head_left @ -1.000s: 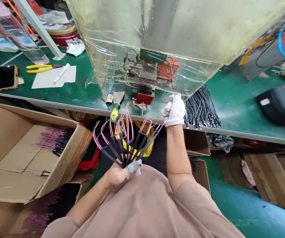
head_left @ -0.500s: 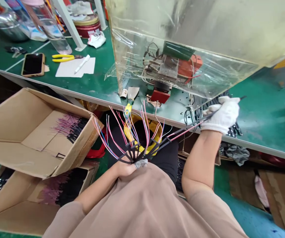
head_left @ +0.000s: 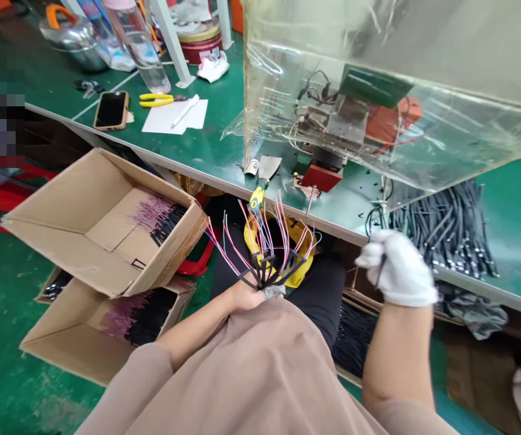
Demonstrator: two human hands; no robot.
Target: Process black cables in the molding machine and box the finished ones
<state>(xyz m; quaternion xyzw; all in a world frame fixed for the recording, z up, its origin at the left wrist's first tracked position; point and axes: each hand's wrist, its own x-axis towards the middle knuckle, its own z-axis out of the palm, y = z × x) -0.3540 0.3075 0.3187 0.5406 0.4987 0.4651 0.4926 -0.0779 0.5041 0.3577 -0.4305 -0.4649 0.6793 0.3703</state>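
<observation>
The left hand [head_left: 242, 296], just below the bench [head_left: 206, 151] edge, grips a fanned bunch of wires [head_left: 265, 248], black at the base with pink and blue ends. The gloved right hand [head_left: 399, 269] is closed on one thin black wire at the bench edge, beside a pile of black cables [head_left: 451, 226]. Left of the bench, two open cardboard boxes [head_left: 106, 223] hold more pink-and-black wires.

Beside the green bench [head_left: 206, 151]: two open cardboard boxes [head_left: 106, 223], stacked. On the bench: one phone [head_left: 111, 110], one yellow pliers [head_left: 158, 99], one pen [head_left: 185, 110], one paper sheet [head_left: 174, 116], one clear machine guard [head_left: 378, 78]. Two hands: one bare, one gloved.
</observation>
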